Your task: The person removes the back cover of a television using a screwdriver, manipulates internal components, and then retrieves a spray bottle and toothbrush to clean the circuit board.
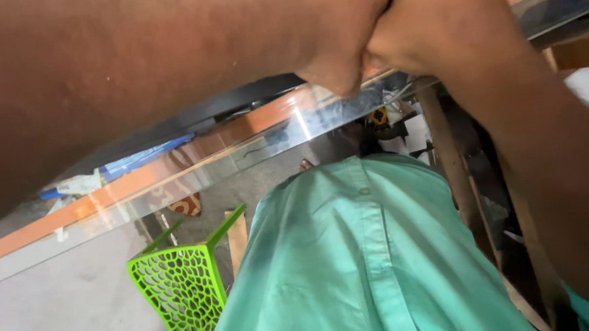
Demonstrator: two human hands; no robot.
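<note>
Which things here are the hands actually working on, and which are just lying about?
In hand:
- left hand and right hand, pressed together at the glass pane
- the pane's orange edge strip

Lying about:
- green lattice chair
- wooden frame post
- blue and white clutter behind the pane

My button-up shirt [363, 268] is plain mint green. The plastic chair [180, 290] is bright lime green with a net-like pattern of holes (irregular ones). The table's edge strip [164, 173] is orange beside clear glass, over a pale grey floor [41, 323].
</note>
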